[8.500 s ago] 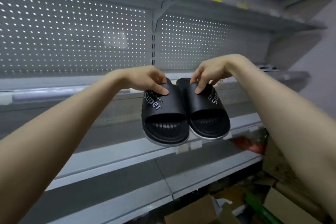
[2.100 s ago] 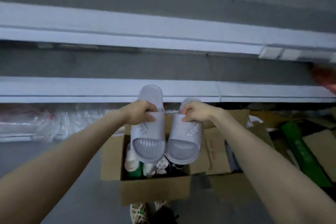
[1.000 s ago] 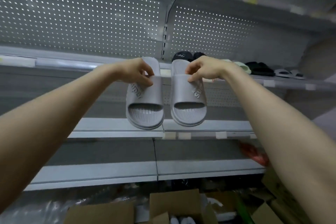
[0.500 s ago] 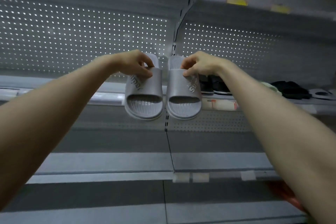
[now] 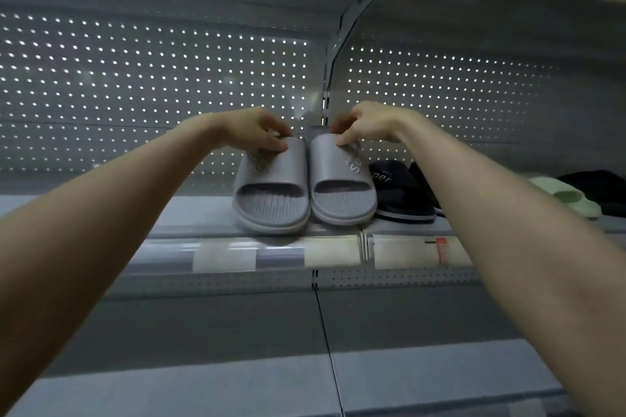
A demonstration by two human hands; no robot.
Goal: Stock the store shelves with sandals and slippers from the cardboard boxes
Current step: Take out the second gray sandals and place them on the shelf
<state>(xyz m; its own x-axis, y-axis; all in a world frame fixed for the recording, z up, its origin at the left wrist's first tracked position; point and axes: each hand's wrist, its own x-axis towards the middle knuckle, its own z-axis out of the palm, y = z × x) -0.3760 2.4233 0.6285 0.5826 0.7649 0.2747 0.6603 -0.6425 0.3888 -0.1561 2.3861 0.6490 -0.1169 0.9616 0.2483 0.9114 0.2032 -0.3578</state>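
The left grip (image 5: pixel 262 132) pinches the strap of the left grey slide (image 5: pixel 271 195), whose lettering is blurred. The right grip (image 5: pixel 366 125) pinches the strap of the right grey slide (image 5: pixel 342 195), where an "S" shows. Both heels sit at the front edge of the shelf (image 5: pixel 189 218), just beside a black slide (image 5: pixel 398 195) reading "per". The price labels (image 5: pixel 406 250) are unreadable.

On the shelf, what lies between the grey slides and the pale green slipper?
In the head view, black slippers stand there, beside the grey slides; the right forearm hides the rest before the pale green slipper.
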